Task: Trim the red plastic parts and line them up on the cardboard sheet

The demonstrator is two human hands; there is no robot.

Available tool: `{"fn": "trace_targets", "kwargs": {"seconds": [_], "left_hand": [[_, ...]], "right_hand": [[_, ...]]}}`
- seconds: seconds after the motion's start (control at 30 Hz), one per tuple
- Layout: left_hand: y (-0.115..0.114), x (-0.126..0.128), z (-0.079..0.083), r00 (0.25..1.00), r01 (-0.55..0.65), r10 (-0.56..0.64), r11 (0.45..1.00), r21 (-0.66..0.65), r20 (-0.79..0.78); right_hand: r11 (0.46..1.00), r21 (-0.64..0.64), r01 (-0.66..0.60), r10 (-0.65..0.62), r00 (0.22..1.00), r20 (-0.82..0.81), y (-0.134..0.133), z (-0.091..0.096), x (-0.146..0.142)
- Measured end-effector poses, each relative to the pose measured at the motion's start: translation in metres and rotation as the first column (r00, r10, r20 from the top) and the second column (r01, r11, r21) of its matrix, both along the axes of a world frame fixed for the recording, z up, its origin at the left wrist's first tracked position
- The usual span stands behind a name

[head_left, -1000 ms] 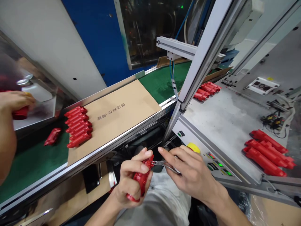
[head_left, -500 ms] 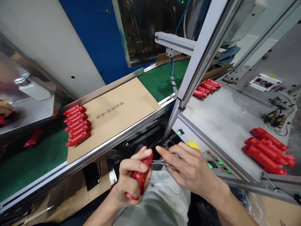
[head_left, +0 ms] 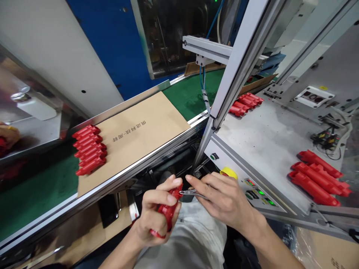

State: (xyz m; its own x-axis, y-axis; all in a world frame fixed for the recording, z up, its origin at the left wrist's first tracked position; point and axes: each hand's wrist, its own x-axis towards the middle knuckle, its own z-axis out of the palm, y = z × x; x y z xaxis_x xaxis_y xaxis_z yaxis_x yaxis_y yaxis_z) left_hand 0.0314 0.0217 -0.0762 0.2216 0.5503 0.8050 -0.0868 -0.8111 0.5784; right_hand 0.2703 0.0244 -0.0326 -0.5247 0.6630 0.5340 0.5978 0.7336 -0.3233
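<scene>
My left hand is closed round a red plastic part, held upright over my lap. My right hand grips small metal cutters, and their tips touch the top end of the red part. Both hands are below the conveyor's front rail, beside the machine's control panel.
A row of red parts lies on a cardboard sheet on the green conveyor belt. More red parts lie on the grey machine table at right, others farther back. Another person's hand shows at far left. A yellow button sits near my right hand.
The loose red part on the belt at left has moved out of sight, and the other person's hand drew back to the left edge. My hands stay together on the red part.
</scene>
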Motion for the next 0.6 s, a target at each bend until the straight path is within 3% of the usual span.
{"fn": "trace_targets", "kwargs": {"seconds": [0.03,0.1,0.13,0.2,0.23,0.27,0.33,0.4,0.43,0.53,0.6], "left_hand": [[-0.001,0.001,0.001,1.0,-0.004,0.004,1.0,-0.009,0.008],[-0.002,0.002,0.004,1.0,-0.014,0.015,0.999,-0.041,0.024],[-0.002,0.002,0.005,0.999,-0.022,0.024,0.998,-0.062,0.034],[-0.004,0.003,0.008,0.998,-0.041,0.046,0.994,-0.102,0.052],[-0.004,0.002,0.009,0.997,-0.047,0.054,0.992,-0.117,0.059],[-0.005,0.002,0.01,0.996,-0.049,0.057,0.991,-0.124,0.067],[-0.005,0.001,0.009,0.995,-0.041,0.052,0.989,-0.141,0.081],[-0.005,0.0,0.009,0.994,-0.028,0.046,0.984,-0.176,0.097],[-0.004,0.0,0.009,0.993,-0.016,0.039,0.978,-0.208,0.11],[0.001,0.0,0.011,0.986,0.059,0.003,0.929,-0.366,0.167],[0.006,0.0,0.013,0.986,0.121,-0.047,0.869,-0.48,0.162]], "right_hand": [[0.999,-0.03,-0.012,0.01,0.998,-0.064,0.0,-0.001,-0.002],[0.972,-0.229,-0.048,-0.028,0.948,-0.318,0.002,-0.004,-0.004],[0.924,-0.372,-0.093,-0.106,0.87,-0.481,0.003,-0.006,-0.005],[0.769,-0.6,-0.219,-0.35,0.641,-0.683,0.004,-0.01,-0.003],[0.7,-0.666,-0.256,-0.452,0.563,-0.692,0.005,-0.012,0.0],[0.655,-0.707,-0.265,-0.512,0.532,-0.674,0.004,-0.014,0.003],[0.619,-0.739,-0.266,-0.511,0.577,-0.636,0.0,-0.016,0.011],[0.638,-0.721,-0.269,-0.427,0.656,-0.623,-0.006,-0.017,0.017],[0.673,-0.704,-0.228,-0.394,0.695,-0.602,-0.01,-0.017,0.018],[0.787,-0.616,0.045,-0.402,0.794,-0.456,-0.019,-0.013,0.014],[0.822,-0.556,0.12,-0.403,0.812,-0.421,-0.023,-0.01,0.008]]}}
